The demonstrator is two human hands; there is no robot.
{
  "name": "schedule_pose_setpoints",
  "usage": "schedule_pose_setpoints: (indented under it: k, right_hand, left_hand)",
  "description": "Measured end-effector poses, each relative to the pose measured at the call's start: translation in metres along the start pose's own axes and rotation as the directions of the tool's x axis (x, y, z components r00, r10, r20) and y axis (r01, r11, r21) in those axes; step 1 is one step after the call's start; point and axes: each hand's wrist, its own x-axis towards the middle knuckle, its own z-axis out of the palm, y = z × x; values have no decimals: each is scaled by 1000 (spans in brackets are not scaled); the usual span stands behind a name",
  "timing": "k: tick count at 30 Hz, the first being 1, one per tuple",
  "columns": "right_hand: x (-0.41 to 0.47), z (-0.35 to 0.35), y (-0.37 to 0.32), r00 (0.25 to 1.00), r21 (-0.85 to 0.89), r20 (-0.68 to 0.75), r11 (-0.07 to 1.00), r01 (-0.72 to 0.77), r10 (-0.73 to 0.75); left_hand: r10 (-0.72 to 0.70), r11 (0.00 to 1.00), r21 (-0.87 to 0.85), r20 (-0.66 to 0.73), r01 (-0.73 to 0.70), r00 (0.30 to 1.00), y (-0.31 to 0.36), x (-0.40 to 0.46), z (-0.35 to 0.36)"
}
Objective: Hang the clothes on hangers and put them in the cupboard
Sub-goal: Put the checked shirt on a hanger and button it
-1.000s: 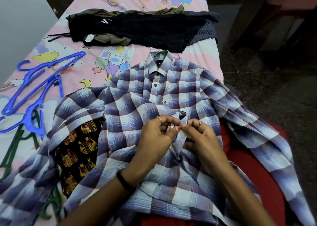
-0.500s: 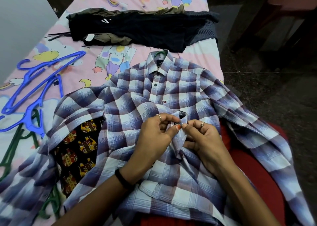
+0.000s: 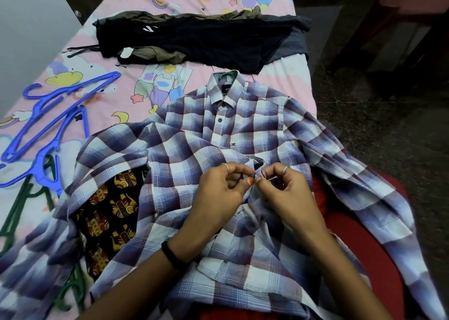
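A bed [image 3: 301, 67] covered by a pink cartoon-printed sheet [image 3: 116, 93] is seen in the middle. Left of the bed, a pale wall [image 3: 26, 35] is met; right of it, dark speckled floor [image 3: 379, 125] (dimly lit) and dark wooden furniture [image 3: 398, 16] are found.

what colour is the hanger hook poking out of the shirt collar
Green; the hanger hook shows at the plaid shirt collar in the head view.

shirt [image 3: 184, 154]: woven check cloth, matt, creased under my fingers
hangers [image 3: 48, 125]: blue plastic, smooth, slight gloss
bedsheet [image 3: 116, 93]: printed cotton-like cloth, matt
dark clothes [image 3: 194, 40]: soft matt fabric
my rings [image 3: 283, 170]: metal, shiny
wristband [image 3: 171, 255]: black, matt
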Motion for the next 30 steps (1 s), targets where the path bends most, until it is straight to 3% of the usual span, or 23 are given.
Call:
schedule_pose_setpoints:
  k: [4,9,18,22,30]
  right_hand:
    - [-2,4,-3,994,-121,-27,988,99,-103]
    - [-4,8,-3,992,-154,-58,982,104,-115]
    - [-5,7,-3,962,-455,-84,869,195,-259]
    - [-4,8,-2,972,-380,-80,908,176,-222]
    - [-7,5,0,996,-158,-44,985,65,-73]
  left_hand:
    - [-48,995,-87,-18,47,999,0,1,-1]
    - [-116,974,-197,-8,112,993,-2,0,-3]
    - [-75,992,-99,8,76,997,-3,1,-2]
    - [-92,994,-62,-1,92,996,-8,2,-1]
    - [-140,970,-194,31,143,990,-5,4,-5]
